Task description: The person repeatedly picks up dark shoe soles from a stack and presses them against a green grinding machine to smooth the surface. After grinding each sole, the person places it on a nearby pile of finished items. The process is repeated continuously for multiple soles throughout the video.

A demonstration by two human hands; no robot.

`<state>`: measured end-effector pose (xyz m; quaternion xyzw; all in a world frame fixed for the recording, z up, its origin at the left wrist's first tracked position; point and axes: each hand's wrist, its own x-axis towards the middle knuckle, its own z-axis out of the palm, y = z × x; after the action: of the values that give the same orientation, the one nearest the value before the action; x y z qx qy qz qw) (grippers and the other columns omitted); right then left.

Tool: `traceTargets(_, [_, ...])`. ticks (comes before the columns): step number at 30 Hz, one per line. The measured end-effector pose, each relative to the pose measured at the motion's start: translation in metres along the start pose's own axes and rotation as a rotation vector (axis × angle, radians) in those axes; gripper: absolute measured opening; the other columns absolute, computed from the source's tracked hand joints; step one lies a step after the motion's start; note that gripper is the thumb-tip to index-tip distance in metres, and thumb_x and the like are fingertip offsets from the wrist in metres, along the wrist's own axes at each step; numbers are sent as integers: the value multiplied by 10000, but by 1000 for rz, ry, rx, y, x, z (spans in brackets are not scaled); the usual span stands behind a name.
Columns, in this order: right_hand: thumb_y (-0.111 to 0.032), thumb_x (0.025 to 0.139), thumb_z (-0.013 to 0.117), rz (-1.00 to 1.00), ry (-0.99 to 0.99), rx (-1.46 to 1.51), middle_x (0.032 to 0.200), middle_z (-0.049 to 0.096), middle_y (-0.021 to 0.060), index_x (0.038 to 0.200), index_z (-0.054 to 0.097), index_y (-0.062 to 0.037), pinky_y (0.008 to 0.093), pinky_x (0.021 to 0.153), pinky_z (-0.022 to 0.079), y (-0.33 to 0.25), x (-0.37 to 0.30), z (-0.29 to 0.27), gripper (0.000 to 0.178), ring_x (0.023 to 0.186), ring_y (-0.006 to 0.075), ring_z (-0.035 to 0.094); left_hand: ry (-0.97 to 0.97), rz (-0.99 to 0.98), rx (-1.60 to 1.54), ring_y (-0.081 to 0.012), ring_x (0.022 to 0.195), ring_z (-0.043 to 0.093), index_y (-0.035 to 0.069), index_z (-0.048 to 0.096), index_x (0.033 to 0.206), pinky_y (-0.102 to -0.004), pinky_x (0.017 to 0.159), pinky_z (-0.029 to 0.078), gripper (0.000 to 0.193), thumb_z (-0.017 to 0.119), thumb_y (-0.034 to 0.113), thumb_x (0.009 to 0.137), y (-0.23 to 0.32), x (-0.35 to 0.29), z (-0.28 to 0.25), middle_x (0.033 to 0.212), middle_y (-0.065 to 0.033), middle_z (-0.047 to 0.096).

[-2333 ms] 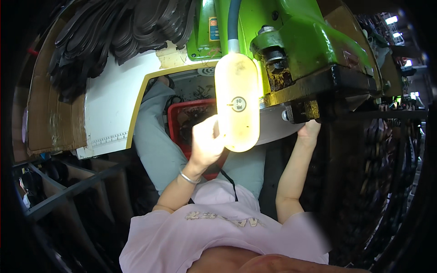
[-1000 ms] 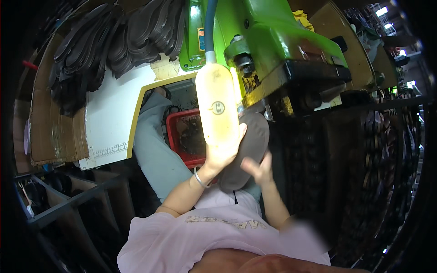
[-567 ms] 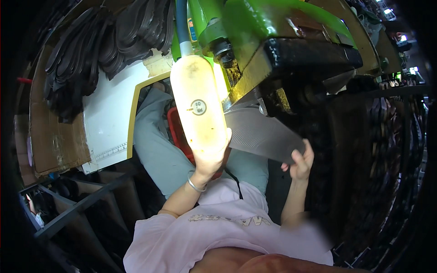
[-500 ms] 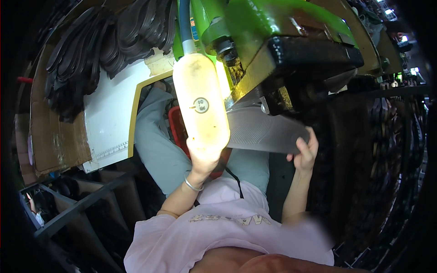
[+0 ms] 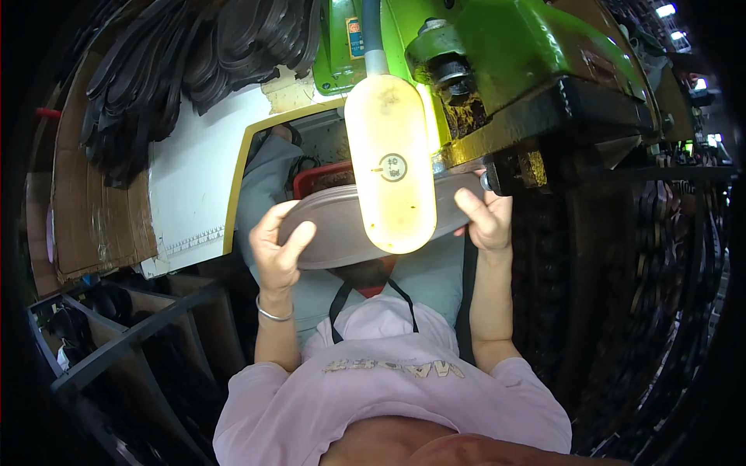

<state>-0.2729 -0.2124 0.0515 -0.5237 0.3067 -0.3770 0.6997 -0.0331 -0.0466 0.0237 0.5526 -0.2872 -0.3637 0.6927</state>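
Overhead, a grey sole (image 5: 334, 237) is gripped at its ends by the left hand (image 5: 276, 248) and right hand (image 5: 486, 221), partly hidden behind a lit lamp (image 5: 390, 167) under the green machine (image 5: 528, 54).

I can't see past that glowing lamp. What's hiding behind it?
Behind the lamp lies a grey shoe sole, held by the left hand and right hand. Its middle is covered.

This is a workshop where shoe parts get made. A big green machine (image 5: 528, 70) with a glowing lamp (image 5: 390, 163) stands just above the two hands. Dark shoe soles (image 5: 194, 62) hang in piles up to the left. More black soles (image 5: 668, 295) are stacked on racks to the right.
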Motion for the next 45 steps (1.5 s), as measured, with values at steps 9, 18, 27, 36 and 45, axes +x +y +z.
traceTargets(9, [14,787,675,69,-75,-177,865,646,147,1039,510,90,162,402,429,-10,10,36,311,548,87,593,-163,-275,11,-82,752,595,-11,581,830,-226,686,489,132,708,3,797,-28,-49,-34,842,-75,657])
traceTargets(18, [16,711,778,-112,-75,-182,912,681,63,1015,615,43,244,711,509,-5,8,25,346,818,109,629,-362,-198,208,-85,719,633,-46,664,959,-234,658,511,230,742,82,785,-79,-101,76,834,-83,699])
traceTargets(27, [-191,909,579,-209,732,169,840,616,98,1017,562,-35,267,451,475,-39,-53,-114,190,504,137,514,236,548,490,-167,889,608,-8,611,1074,-272,753,494,242,634,25,835,18,142,27,1052,-106,633])
traceTargets(36, [-103,932,516,-154,285,817,1064,622,180,1196,516,7,395,786,551,21,55,-23,285,930,290,644,282,56,1260,-273,1083,555,-8,523,1225,-390,913,454,477,670,207,825,27,282,-38,1187,-187,562])
traceTargets(45, [-141,931,548,94,338,697,1151,561,209,1258,412,47,415,891,505,36,126,-8,401,1031,316,598,595,572,479,-307,1098,552,-19,442,1298,-416,940,453,568,651,198,817,62,145,-78,1214,-225,533])
